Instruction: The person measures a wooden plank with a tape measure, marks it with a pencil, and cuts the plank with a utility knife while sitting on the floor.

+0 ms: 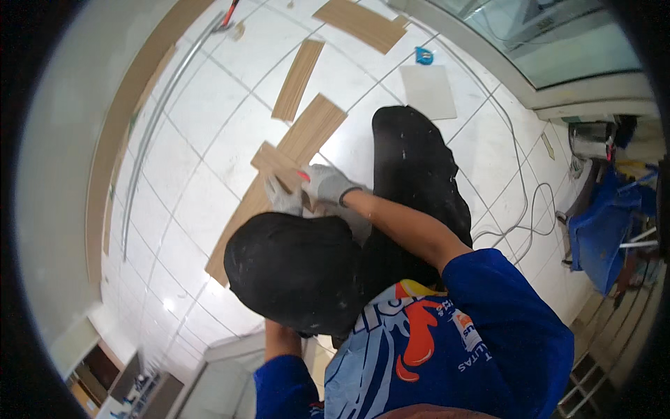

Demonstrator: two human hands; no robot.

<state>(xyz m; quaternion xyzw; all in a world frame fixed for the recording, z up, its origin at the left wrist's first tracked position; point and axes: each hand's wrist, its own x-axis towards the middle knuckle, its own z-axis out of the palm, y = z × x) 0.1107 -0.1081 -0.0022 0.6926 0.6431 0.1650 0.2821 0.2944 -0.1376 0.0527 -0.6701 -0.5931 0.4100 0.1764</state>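
Observation:
I squat over a long wood-grain board (241, 223) that lies on the floor. A shorter wood-grain piece (276, 159) rests crosswise over it, and another board section (315, 124) extends beyond. My right hand (329, 184), in a grey glove, is closed at the short piece's near edge. A small red thing (303, 176) shows at its fingers; its kind is too small to tell. My left hand (283, 199), also gloved in grey, lies on the board with its fingers stretched out. My knee hides part of that hand and the board.
Loose wood-grain strips (298, 79) and a wider panel (359, 24) lie ahead. A blue tape measure (423, 56) sits by a pale square tile (428, 92). A metal bar (157, 115) runs along the left wall. A grey cable (513, 140) and a blue folding chair (604, 237) are at right.

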